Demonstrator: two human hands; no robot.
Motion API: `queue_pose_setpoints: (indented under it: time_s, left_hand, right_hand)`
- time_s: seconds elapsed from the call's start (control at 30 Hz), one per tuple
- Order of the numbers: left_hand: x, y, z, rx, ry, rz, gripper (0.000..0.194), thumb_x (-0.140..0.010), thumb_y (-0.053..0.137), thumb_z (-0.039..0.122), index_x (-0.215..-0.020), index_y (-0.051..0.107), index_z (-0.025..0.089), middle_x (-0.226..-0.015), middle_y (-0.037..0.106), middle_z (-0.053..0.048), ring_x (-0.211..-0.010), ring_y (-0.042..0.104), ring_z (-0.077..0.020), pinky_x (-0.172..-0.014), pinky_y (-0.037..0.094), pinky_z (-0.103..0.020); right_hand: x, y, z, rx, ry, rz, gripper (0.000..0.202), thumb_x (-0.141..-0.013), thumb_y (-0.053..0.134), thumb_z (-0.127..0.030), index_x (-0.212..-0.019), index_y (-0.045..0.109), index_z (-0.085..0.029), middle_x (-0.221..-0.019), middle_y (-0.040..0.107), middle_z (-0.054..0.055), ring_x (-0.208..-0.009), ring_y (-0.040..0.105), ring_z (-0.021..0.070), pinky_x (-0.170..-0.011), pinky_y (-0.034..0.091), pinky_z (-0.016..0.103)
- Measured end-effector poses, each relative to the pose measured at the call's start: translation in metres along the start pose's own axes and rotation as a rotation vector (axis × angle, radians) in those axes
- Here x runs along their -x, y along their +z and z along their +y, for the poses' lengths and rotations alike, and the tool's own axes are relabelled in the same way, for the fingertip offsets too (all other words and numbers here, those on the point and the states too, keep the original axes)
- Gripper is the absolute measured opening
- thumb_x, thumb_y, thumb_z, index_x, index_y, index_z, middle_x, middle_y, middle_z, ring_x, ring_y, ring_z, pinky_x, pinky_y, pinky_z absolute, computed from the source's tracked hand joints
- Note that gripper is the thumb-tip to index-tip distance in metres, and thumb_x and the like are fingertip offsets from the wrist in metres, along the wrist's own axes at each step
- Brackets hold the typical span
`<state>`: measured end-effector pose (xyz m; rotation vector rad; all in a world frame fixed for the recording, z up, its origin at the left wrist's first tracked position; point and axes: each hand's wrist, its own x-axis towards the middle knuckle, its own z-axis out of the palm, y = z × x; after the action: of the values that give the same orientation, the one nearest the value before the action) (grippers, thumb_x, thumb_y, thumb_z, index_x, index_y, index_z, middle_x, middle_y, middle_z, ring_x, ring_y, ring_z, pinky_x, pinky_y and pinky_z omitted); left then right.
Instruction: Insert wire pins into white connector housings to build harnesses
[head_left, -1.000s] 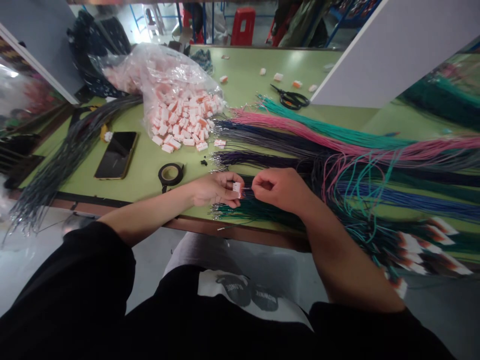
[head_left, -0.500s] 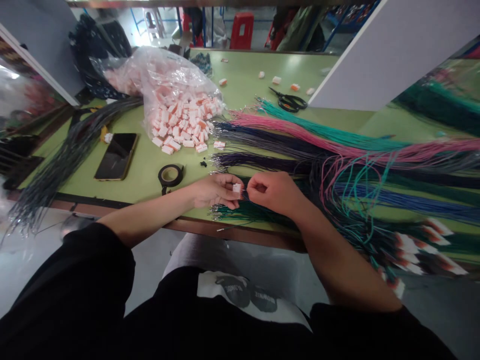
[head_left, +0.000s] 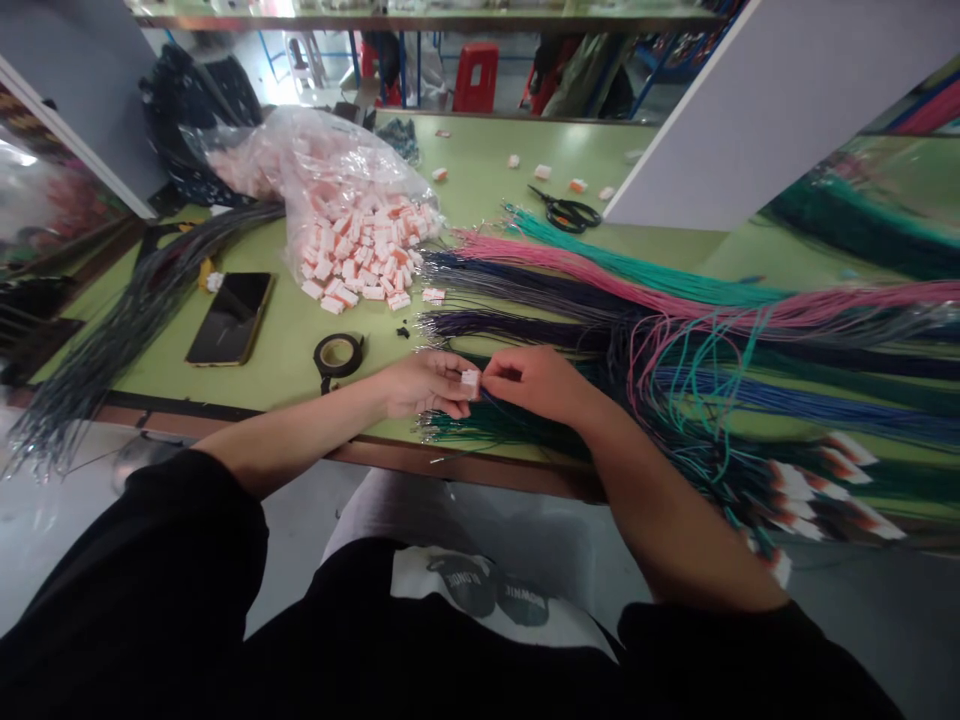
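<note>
Pinching the white connector (head_left: 470, 380) in your left hand (head_left: 421, 386), right of the tape roll (head_left: 324, 362), you are holding your right hand (head_left: 538, 382), seemingly closed on a dark wire (head_left: 490, 398), just beside the connector's side facing away from that roll.

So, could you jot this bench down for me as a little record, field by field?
Left grip: holding a small white connector
Right grip: pinched close beside the connector; anything held is too small to tell
Wires: long bundles in teal, pink, blue and darker shades
Bag: clear plastic, loose connectors at its mouth
Left side: black tape roll, phone
Beyond wires: scissors
</note>
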<state>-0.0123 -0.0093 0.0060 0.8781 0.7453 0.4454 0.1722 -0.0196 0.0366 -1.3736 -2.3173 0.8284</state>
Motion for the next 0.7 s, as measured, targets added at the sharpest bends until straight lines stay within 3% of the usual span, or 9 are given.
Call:
queue_pose_setpoints:
  time_s: [0.17, 0.23, 0.33, 0.5, 0.6, 0.7]
  left_hand:
    - [0.002, 0.001, 0.003, 0.007, 0.012, -0.037, 0.029, -0.065, 0.076, 0.008, -0.086, 0.056, 0.010, -0.070, 0.066, 0.001, -0.055, 0.063, -0.0074, -0.053, 0.051, -0.016]
    - [0.002, 0.000, 0.002, 0.005, 0.015, -0.056, 0.028, -0.065, 0.075, 0.008, -0.086, 0.056, 0.010, -0.070, 0.065, 0.001, -0.054, 0.063, -0.0074, -0.053, 0.051, -0.017]
    - [0.001, -0.001, 0.002, -0.007, 0.009, -0.077, 0.028, -0.067, 0.073, 0.006, -0.088, 0.055, 0.011, -0.070, 0.065, 0.001, -0.053, 0.062, -0.0072, -0.053, 0.050, -0.018]
    - [-0.002, -0.004, 0.001, -0.010, 0.007, -0.101, 0.030, -0.066, 0.073, 0.005, -0.089, 0.055, 0.012, -0.071, 0.065, 0.000, -0.054, 0.061, -0.0083, -0.055, 0.050, -0.021]
    - [-0.003, -0.004, 0.001, -0.004, 0.006, -0.100, 0.030, -0.065, 0.073, 0.003, -0.087, 0.055, 0.012, -0.070, 0.064, 0.000, -0.054, 0.062, -0.0092, -0.055, 0.049, -0.022]
    - [-0.005, -0.004, 0.000, 0.007, 0.007, -0.098, 0.028, -0.066, 0.069, 0.001, -0.087, 0.054, 0.011, -0.069, 0.064, 0.000, -0.054, 0.062, -0.0097, -0.053, 0.049, -0.021]
  right_hand:
    - [-0.003, -0.034, 0.004, 0.041, 0.023, -0.135, 0.017, -0.074, 0.056, -0.033, -0.076, 0.067, -0.019, -0.070, 0.066, -0.001, -0.061, 0.055, 0.0123, -0.059, 0.038, 0.024]
    - [-0.014, -0.052, 0.011, 0.178, 0.080, -0.070, 0.018, -0.077, 0.056, -0.033, -0.077, 0.067, -0.019, -0.074, 0.067, 0.001, -0.065, 0.056, 0.0139, -0.060, 0.038, 0.025]
    - [-0.046, -0.072, 0.030, 0.510, 0.276, 0.104, 0.018, -0.079, 0.050, -0.020, -0.075, 0.067, -0.016, -0.082, 0.068, 0.008, -0.071, 0.056, 0.0172, -0.062, 0.036, 0.029]
    - [-0.093, -0.068, 0.061, 0.712, 0.460, 0.184, 0.022, -0.078, 0.050, -0.009, -0.087, 0.069, -0.015, -0.099, 0.068, 0.015, -0.086, 0.059, 0.0253, -0.069, 0.041, 0.033]
    - [-0.098, -0.062, 0.071, 0.715, 0.461, 0.198, 0.027, -0.078, 0.045, -0.007, -0.087, 0.069, -0.016, -0.098, 0.069, 0.014, -0.088, 0.060, 0.0268, -0.071, 0.044, 0.035]
    - [-0.091, -0.074, 0.082, 0.669, 0.406, 0.278, 0.027, -0.079, 0.045, -0.012, -0.089, 0.069, -0.018, -0.097, 0.070, 0.013, -0.089, 0.061, 0.0268, -0.073, 0.045, 0.035]
